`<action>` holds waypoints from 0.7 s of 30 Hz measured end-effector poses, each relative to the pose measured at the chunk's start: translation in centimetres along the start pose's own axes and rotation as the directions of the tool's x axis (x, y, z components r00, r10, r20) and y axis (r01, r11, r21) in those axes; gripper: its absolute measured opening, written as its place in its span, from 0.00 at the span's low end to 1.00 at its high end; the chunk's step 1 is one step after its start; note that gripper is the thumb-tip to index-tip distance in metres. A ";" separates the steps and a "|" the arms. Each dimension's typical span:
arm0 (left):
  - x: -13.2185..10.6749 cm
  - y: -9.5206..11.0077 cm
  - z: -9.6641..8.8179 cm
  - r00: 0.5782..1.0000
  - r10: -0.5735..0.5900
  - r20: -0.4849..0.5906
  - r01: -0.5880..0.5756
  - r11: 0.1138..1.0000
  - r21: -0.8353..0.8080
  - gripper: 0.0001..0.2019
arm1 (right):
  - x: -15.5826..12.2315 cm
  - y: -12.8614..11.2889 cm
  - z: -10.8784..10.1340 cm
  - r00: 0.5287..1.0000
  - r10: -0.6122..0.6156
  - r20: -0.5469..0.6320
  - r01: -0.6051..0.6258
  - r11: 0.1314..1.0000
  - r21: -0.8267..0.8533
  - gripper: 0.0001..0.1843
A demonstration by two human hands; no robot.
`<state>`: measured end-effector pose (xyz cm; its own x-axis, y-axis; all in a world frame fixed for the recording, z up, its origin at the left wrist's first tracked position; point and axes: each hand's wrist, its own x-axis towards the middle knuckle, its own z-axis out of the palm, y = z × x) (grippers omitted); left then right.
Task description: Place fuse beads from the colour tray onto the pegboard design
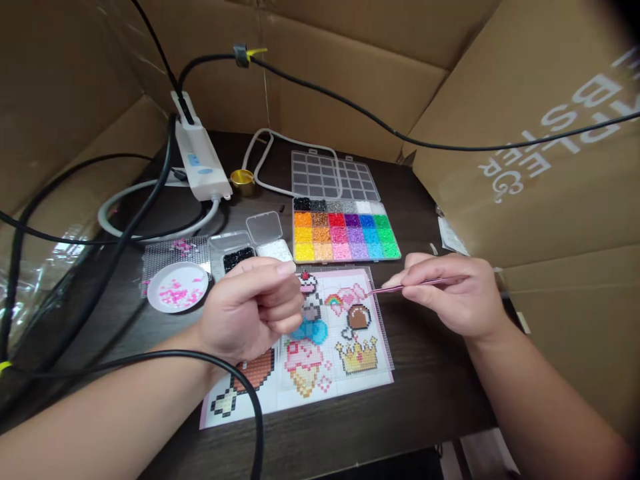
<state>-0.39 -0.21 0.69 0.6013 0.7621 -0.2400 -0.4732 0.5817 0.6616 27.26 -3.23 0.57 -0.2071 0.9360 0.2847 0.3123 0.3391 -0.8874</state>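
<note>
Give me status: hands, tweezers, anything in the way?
Right hand pinching pink tweezers, tip over the bead pegboard. Left hand curled shut above the board, contents unseen. Black cable draped over left forearm.

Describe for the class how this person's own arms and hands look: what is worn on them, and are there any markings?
Both arms are bare to the frame edge: no sleeves show on the left forearm or the right forearm. The left hand and right hand wear no gloves, rings, watch or bracelet. The fingernails look unpainted. No markings show.
</note>
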 end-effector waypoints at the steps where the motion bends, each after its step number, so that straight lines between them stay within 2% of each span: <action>1: 0.0 0.0 0.0 1.000 0.003 0.002 -0.003 1.000 -0.007 0.28 | -0.2 0.3 -0.3 0.999 0.018 0.027 -0.018 1.000 0.004 0.01; 5: 0.0 0.1 0.0 1.000 0.011 0.011 -0.010 0.999 -0.032 0.29 | -0.4 1.4 -0.9 0.987 0.088 0.133 -0.088 0.996 -0.004 0.03; 11: 0.0 0.3 -0.1 1.000 0.004 0.028 -0.001 0.996 -0.086 0.28 | 0.1 2.7 -1.1 0.950 0.072 0.304 -0.112 0.987 0.117 0.03; 16: -0.1 0.3 -0.4 0.998 -0.028 0.064 0.037 0.987 -0.157 0.28 | 0.2 3.3 -1.2 0.960 0.093 0.265 -0.147 0.970 0.193 0.02; 21: 0.0 0.3 -0.4 0.994 -0.053 0.098 0.073 0.975 -0.210 0.29 | 0.2 3.3 -0.9 0.963 0.121 0.240 -0.165 0.971 0.175 0.04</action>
<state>-0.78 0.11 0.58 0.6858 0.6985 -0.2044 -0.5526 0.6825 0.4784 29.11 -1.84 -1.95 -0.3842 0.9198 0.0801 0.1748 0.1577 -0.9719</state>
